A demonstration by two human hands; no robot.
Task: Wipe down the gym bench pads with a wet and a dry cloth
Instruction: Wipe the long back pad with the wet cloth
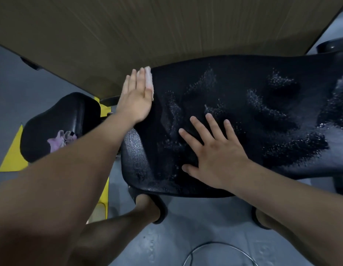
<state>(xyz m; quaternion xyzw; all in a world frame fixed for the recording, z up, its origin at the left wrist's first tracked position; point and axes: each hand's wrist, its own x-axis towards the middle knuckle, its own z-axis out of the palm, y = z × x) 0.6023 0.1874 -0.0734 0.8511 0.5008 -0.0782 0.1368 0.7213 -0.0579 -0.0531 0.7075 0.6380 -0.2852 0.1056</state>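
Observation:
The long black bench pad (243, 73) stretches from the centre to the right, marked with wet, beaded streaks. My left hand (136, 96) lies flat against its far left edge and presses a pale cloth (149, 78) to it; only a strip of the cloth shows beside my fingers. My right hand (214, 154) rests palm-down on the near part of the pad, fingers spread, holding nothing. A smaller black seat pad (57, 116) sits lower left with a crumpled purple cloth (59, 140) lying on it.
A brown ribbed wall panel (147, 25) stands just behind the bench. Yellow frame parts (13, 156) show under the seat pad. My feet in black sandals (159, 210) stand on the grey floor below, and a thin cable loop (214, 246) lies near them.

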